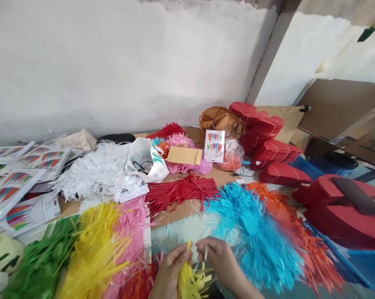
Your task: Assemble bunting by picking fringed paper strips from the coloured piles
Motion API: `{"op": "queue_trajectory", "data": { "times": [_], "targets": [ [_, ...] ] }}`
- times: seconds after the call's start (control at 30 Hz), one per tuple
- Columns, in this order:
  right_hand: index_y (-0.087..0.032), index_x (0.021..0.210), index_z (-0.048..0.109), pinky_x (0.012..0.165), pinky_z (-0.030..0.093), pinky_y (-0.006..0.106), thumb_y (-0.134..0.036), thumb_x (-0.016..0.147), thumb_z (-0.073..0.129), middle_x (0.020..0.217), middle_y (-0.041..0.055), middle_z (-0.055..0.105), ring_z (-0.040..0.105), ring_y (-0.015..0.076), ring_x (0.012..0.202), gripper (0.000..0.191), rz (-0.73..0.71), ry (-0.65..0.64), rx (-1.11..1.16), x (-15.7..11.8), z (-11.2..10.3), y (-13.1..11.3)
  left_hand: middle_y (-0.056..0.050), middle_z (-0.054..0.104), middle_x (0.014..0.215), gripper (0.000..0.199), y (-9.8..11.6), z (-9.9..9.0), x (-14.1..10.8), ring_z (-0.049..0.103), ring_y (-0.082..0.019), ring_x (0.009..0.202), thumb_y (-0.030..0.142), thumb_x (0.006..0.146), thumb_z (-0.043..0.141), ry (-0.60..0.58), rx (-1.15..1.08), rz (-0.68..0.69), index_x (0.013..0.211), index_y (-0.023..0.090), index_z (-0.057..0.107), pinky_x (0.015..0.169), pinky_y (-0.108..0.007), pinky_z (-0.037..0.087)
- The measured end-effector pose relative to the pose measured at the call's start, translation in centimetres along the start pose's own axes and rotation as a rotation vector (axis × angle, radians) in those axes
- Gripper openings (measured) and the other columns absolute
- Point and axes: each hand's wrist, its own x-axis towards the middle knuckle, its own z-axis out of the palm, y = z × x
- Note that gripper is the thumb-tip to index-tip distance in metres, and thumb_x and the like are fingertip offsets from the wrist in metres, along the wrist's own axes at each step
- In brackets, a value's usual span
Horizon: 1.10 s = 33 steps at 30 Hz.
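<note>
In the lower middle of the head view, my left hand (174, 265) pinches a yellow paper tassel (193, 280) by its top, with the cut strips hanging down. Close beside it, my right hand (217, 257) has its fingers pressed around a thin white string (205, 252). To the left of my hands lie heaps of tassel strips in yellow (95, 253), pink (133, 226) and green (45, 259). On the right is a large pile of blue tassels (254, 232), with orange tassels (312, 249) past it. A dark red bundle (183, 192) lies crosswise beyond my hands.
White tassels (95, 170) and a white bag (145, 160) sit at the back left, near packaged garlands (14, 191). A brown envelope (184, 155), a printed card (214, 146) and a tan bag (220, 118) stand along the back. Red stacks (276, 151) and a blue crate (362, 265) are right.
</note>
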Motion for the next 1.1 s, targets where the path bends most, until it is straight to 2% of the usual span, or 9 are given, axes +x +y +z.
{"op": "queue_trajectory", "data": {
  "times": [0.13,0.23,0.4,0.57,0.73,0.83,0.93,1.0,1.1],
  "targets": [
    [-0.016,0.066,0.063,0.047,0.033,0.023,-0.061,0.086,0.052,0.05,-0.002,0.051,0.044,0.0106,0.045,0.05,0.121,-0.07,-0.059,-0.7,0.8,-0.1,0.003,0.064,0.064,0.051,0.3,0.2,-0.6,0.059,-0.009,0.056,0.039,0.052,0.092,-0.005,-0.125,-0.04,0.092,0.018,0.069,0.057,-0.021,0.045],
    [-0.016,0.059,0.059,0.045,0.025,0.022,-0.065,0.083,0.05,0.047,-0.0042,0.043,0.035,0.0081,0.044,0.055,0.184,-0.135,-0.031,-0.9,1.1,-0.2,0.005,0.063,0.062,0.043,0.2,0.3,-0.9,0.059,-0.009,0.054,0.036,0.055,0.091,-0.036,-0.152,-0.043,0.084,0.019,0.063,0.056,-0.021,0.045],
    [-0.018,0.047,0.053,0.046,0.023,0.023,-0.054,0.081,0.053,0.042,-0.0037,0.042,0.033,0.008,0.042,0.05,0.233,-0.189,-0.05,-1.2,1.0,-0.9,0.005,0.061,0.058,0.043,-0.2,0.2,-1.0,0.06,-0.012,0.049,0.04,0.059,0.087,-0.084,-0.091,-0.041,0.082,0.019,0.059,0.052,-0.023,0.043],
    [-0.018,0.046,0.052,0.046,0.022,0.023,-0.048,0.08,0.052,0.042,-0.004,0.042,0.032,0.0079,0.042,0.045,0.233,-0.236,-0.034,-1.3,0.8,-1.0,0.006,0.061,0.061,0.041,-0.7,0.2,-1.1,0.059,-0.011,0.052,0.042,0.062,0.085,-0.1,-0.031,-0.011,0.083,0.02,0.057,0.054,-0.023,0.043],
    [-0.017,0.053,0.055,0.048,0.025,0.022,-0.042,0.086,0.051,0.047,-0.0045,0.044,0.036,0.0084,0.047,0.041,0.158,-0.278,-0.169,-1.3,-0.2,-1.0,0.003,0.061,0.061,0.037,-0.1,0.2,-1.1,0.057,-0.012,0.059,0.048,0.064,0.08,-0.117,0.276,0.139,0.074,0.018,0.062,0.061,-0.024,0.043],
    [-0.017,0.059,0.057,0.05,0.026,0.022,-0.033,0.084,0.058,0.053,-0.0045,0.047,0.04,0.0093,0.053,0.03,0.096,-0.255,-0.326,-1.3,-0.9,-1.0,0.002,0.062,0.061,0.032,0.3,0.1,-1.0,0.057,-0.014,0.063,0.047,0.068,0.076,-0.131,0.468,0.23,0.073,0.017,0.066,0.066,-0.026,0.044],
    [-0.017,0.079,0.062,0.052,0.028,0.02,-0.023,0.078,0.064,0.061,-0.0056,0.051,0.043,0.0102,0.058,0.006,0.043,-0.192,-0.324,-1.5,-1.0,-0.9,0.001,0.063,0.066,0.025,-0.1,0.2,-0.9,0.06,-0.016,0.064,0.042,0.072,0.072,-0.121,0.578,0.29,0.076,0.019,0.064,0.066,-0.027,0.045],
    [-0.018,0.089,0.061,0.055,0.032,0.021,-0.02,0.082,0.06,0.066,-0.0047,0.055,0.047,0.0111,0.06,0.008,-0.005,-0.146,-0.289,-1.6,-0.9,-0.7,0.002,0.062,0.066,0.02,-0.5,0.5,-0.8,0.06,-0.015,0.062,0.037,0.074,0.07,-0.113,0.598,0.323,0.075,0.02,0.058,0.064,-0.027,0.046],
    [-0.018,0.077,0.061,0.061,0.037,0.023,-0.02,0.087,0.052,0.067,-0.0012,0.059,0.052,0.013,0.063,0.014,-0.083,-0.109,-0.343,-1.5,-0.6,-0.3,0.006,0.056,0.063,0.023,-0.9,1.3,-0.5,0.06,-0.015,0.06,0.03,0.072,0.07,-0.067,0.578,0.349,0.074,0.023,0.048,0.059,-0.025,0.046]
  ]
}}
